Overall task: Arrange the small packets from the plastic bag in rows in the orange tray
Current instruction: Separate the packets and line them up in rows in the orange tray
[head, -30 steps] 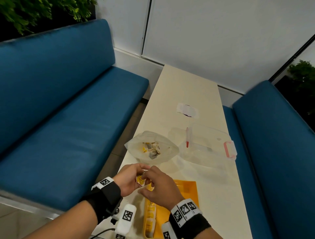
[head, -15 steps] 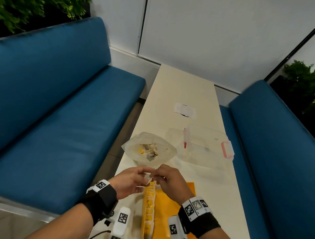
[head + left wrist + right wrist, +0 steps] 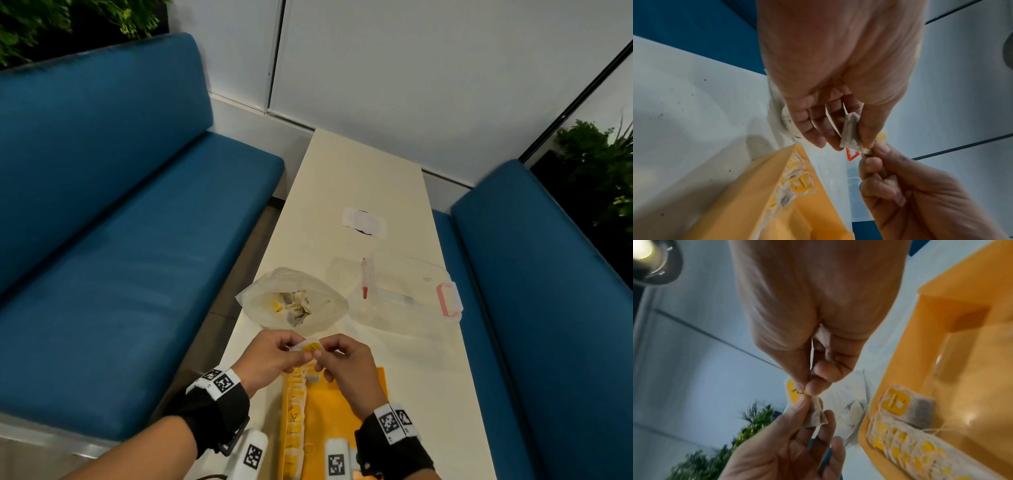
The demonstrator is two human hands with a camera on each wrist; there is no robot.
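Note:
Both hands hold one small packet (image 3: 310, 347), a tea bag with a yellow tag, above the far end of the orange tray (image 3: 342, 404). My left hand (image 3: 274, 356) pinches the bag (image 3: 851, 134) between thumb and fingers. My right hand (image 3: 346, 363) pinches its yellow tag (image 3: 793, 391) between thumb and forefinger. A row of several packets (image 3: 294, 421) lies along the tray's left side, also visible as overlapping packets (image 3: 906, 439) in the right wrist view. The open plastic bag (image 3: 294, 303) with more packets sits just beyond the hands.
A clear plastic box (image 3: 407, 294) with pink clips stands right of the bag on the narrow cream table (image 3: 363, 178). A white wrapper (image 3: 363, 221) lies further back. Blue benches (image 3: 120, 240) flank the table on both sides.
The hands have risen slightly toward the bag and now stretch the packet between them; the head view has tilted so more of the tray's packet row shows.

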